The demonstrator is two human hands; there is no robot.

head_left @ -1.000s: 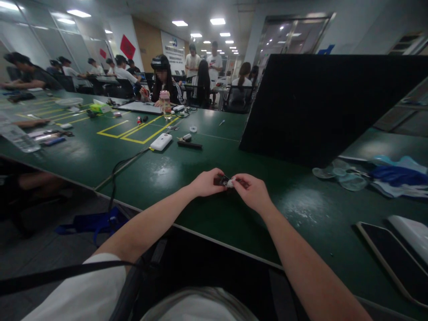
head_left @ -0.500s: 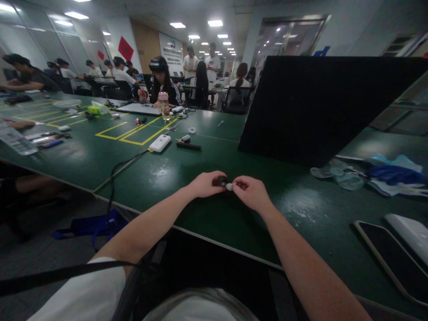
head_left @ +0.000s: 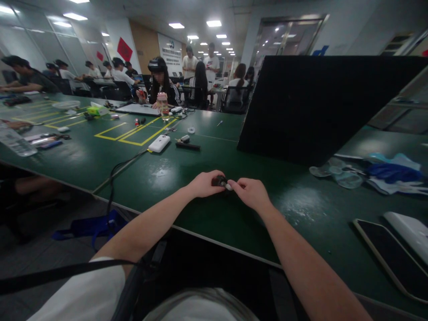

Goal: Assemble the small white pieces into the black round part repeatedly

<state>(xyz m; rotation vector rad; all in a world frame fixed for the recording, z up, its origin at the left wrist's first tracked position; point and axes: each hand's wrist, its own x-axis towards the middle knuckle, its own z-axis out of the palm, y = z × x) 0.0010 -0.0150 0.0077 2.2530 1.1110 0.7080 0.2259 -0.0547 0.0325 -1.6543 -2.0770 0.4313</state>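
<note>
Over the green table (head_left: pixel 200 240), my two hands meet at one small object. My left hand (head_left: pixel 207 183) is closed around a small dark part (head_left: pixel 219 180), whose exact kind I cannot make out. A whitish, rounded end piece (head_left: pixel 228 186) sticks out of its right side. My right hand (head_left: pixel 249 191) pinches at this whitish piece with thumb and forefinger. Part of the dark piece is hidden behind the left fingers.
A large black panel (head_left: pixel 314 107) leans at the right. A phone (head_left: pixel 391 258), a white case (head_left: pixel 411 232) and blue-and-white gloves (head_left: pixel 394 174) lie to the right. Ahead are a white power bank (head_left: pixel 159 143), a black bar (head_left: pixel 187 146) and a bottle (head_left: pixel 163 107). People sit beyond.
The right fingers have shifted slightly on the whitish piece, the thumb now stretched further along it. The left hand has barely moved.
</note>
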